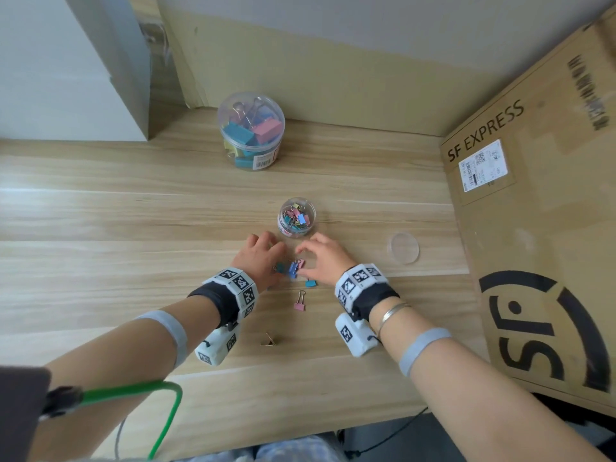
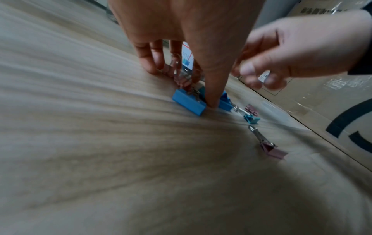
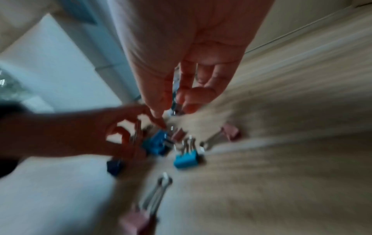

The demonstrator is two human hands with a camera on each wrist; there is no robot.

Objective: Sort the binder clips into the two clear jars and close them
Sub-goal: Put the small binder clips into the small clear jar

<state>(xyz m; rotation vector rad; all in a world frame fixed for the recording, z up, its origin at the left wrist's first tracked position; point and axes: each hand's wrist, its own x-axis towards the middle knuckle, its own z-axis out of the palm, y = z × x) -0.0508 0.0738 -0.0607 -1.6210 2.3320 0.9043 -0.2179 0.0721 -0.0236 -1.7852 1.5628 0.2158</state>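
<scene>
Pale wood-grain covers the table (image 1: 133, 211), with a large SF Express cardboard box (image 1: 533, 228) along its right side and a beige wall panel behind. At the far middle stands the large clear jar (image 1: 250, 131), lid on, holding big pastel binder clips. Nearer, the small clear jar (image 1: 296, 217) stands open with small coloured clips inside; its clear lid (image 1: 403, 247) lies flat on the table to the right, well apart from it. Just near of the small jar both hands work over a cluster of loose clips. The left hand (image 1: 263, 258) has its fingers bent down onto the table, thumb tip between two blue binder clips (image 2: 189, 101), with wire handles of clips among its fingers; a firm grip cannot be told. The right hand (image 1: 325, 258) hovers just beside, thumb and fingers curled close together; the blurred wrist view does not show clearly whether they pinch anything. A teal binder clip (image 1: 311, 283) lies close by the right hand, a pink binder clip (image 1: 300, 303) nearer, and a loose wire handle piece (image 1: 268, 340) nearest.
</scene>
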